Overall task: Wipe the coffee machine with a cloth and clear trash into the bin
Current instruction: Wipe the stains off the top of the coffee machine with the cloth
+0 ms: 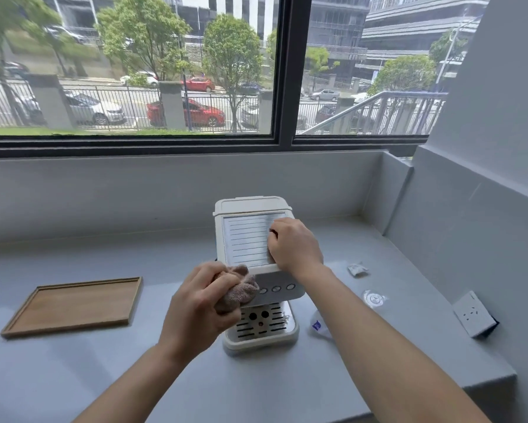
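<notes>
A white coffee machine (250, 239) stands on the grey counter (104, 377) in front of me. My left hand (195, 312) grips a bunched brown cloth (240, 290) against the machine's front left corner, beside its round buttons. My right hand (293, 244) sits on the right side of the ribbed metal top with fingers curled down onto it. Trash lies to the right of the machine: a crumpled white wrapper (358, 268), a clear round lid (374, 298), and a pale piece with a blue mark (317, 326), partly hidden by my right forearm. No bin is in view.
A shallow wooden tray (73, 306) lies on the counter at the left. A white power socket (473, 314) sits near the right wall. The counter's low back wall and a large window run behind the machine; the counter's right end drops off at the near right.
</notes>
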`<state>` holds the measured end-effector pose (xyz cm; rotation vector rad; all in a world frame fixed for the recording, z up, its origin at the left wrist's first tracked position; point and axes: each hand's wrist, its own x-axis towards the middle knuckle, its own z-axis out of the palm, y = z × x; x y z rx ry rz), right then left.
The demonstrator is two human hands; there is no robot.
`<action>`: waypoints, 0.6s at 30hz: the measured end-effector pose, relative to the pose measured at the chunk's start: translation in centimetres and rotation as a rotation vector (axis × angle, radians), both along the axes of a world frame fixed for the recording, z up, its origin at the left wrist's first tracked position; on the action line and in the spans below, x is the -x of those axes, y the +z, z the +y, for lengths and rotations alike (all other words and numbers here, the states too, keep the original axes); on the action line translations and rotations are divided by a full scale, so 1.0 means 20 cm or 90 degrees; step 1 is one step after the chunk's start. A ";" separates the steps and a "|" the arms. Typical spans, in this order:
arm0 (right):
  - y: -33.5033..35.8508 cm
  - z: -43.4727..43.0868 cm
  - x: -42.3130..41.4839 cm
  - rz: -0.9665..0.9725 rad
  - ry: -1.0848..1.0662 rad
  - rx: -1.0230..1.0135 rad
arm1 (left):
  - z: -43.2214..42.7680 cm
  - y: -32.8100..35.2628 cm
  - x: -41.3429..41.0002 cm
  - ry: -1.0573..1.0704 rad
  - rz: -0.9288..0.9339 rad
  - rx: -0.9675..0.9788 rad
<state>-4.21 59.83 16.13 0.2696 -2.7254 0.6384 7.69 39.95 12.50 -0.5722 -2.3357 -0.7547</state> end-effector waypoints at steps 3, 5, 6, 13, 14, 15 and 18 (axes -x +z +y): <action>0.01 0.00 -0.02 0.040 0.026 0.037 | -0.02 -0.05 -0.08 0.026 -0.042 -0.042; 0.01 0.02 -0.04 0.062 0.047 0.086 | -0.04 -0.13 -0.13 0.039 -0.111 -0.064; 0.01 0.03 -0.05 0.072 0.058 0.102 | -0.05 -0.18 -0.16 0.051 -0.148 -0.088; -0.02 0.10 -0.17 0.110 0.126 0.164 | -0.03 -0.33 -0.17 0.197 -0.389 -0.334; -0.03 0.11 -0.20 0.126 0.130 0.166 | -0.02 -0.33 -0.16 0.192 -0.416 -0.357; -0.04 0.11 -0.23 0.150 0.135 0.167 | -0.01 -0.34 -0.16 0.182 -0.449 -0.387; -0.10 0.12 -0.33 0.240 0.161 0.146 | 0.05 -0.38 -0.17 0.162 -0.549 -0.529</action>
